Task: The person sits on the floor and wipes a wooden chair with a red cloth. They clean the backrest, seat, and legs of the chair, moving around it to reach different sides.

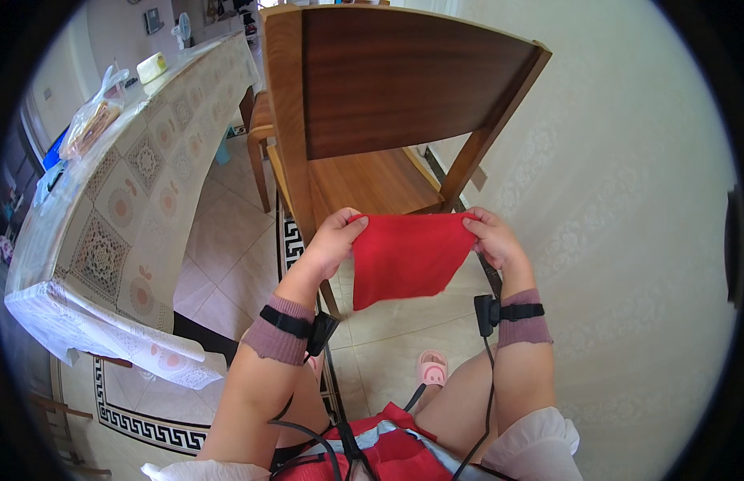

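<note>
A piece of red fabric (411, 258) hangs stretched between my two hands. My left hand (335, 243) pinches its upper left corner, thumb on top. At the upper right corner, my right hand (493, 235) grips it the same way. The lower edge hangs loose, longer on the left side than on the right. More red cloth with a pale blue strip (384, 442) lies across my lap. Just beyond the held fabric stands a wooden chair (408, 84) with its back towards me.
To the left is a table with a patterned tablecloth (146, 150). On it are a plastic bag (92, 126) and a white-and-yellow pack (151, 67). A pale wall (612, 240) rises on the right. Black cables (491, 391) run from the wrist-strapped devices. A second chair (262, 135) stands farther off.
</note>
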Available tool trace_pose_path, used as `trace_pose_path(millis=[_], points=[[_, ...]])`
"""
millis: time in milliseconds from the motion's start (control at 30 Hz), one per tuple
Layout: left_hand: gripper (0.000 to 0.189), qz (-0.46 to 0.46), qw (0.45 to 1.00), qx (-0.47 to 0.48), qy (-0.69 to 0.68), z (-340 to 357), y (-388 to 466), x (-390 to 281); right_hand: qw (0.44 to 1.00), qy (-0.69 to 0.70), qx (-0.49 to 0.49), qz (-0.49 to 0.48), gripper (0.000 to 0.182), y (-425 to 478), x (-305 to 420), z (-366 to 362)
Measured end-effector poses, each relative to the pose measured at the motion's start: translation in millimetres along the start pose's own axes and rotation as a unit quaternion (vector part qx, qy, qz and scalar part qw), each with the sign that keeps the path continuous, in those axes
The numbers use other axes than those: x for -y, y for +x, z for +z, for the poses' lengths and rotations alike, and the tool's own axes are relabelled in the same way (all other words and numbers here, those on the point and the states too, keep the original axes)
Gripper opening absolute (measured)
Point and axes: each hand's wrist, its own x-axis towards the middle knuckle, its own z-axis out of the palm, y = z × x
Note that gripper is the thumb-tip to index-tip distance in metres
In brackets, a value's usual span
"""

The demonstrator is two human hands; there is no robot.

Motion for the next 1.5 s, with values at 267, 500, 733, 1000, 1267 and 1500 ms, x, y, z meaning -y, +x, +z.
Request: trace_pose_path(millis=[267, 500, 733, 1000, 1267, 1500], points=[[0.036, -0.096, 0.945, 0.118, -0.288, -10.1, 4.6, 2.8, 0.952, 0.301, -0.022, -0.048, 0.038, -3.3, 16.1, 14.4], [0.033, -0.119, 0.972, 0.143, -0.143, 6.7, -1.2, 11.2, 0.99, 0.079, -0.016, 0.115, 0.043, 7.3, -15.4, 6.1], [0.037, -0.026, 0.998, -0.047, -0.026, 7.7, -1.1, 9.3, 0.996, 0.016, -0.055, 0.062, 0.081, -12.6, 5.7, 25.2], [0.023, 0.026, 0.995, -0.029, 0.089, 1.7, 5.1, 12.2, 0.878, -0.459, 0.133, -0.012, 0.051, -4.4, -8.7, 24.3], [0.03, 0.08, 0.962, -0.022, 0.259, -5.2, 6.2, 21.9, 0.903, -0.428, 0.007, -0.032, 0.02, 1.0, -9.4, 22.2], [0.026, 0.129, 0.892, -0.046, 0.43, -10.3, 10.1, 23.8, 0.973, -0.214, -0.018, -0.084, 0.02, 6.2, -25.7, 12.4]])
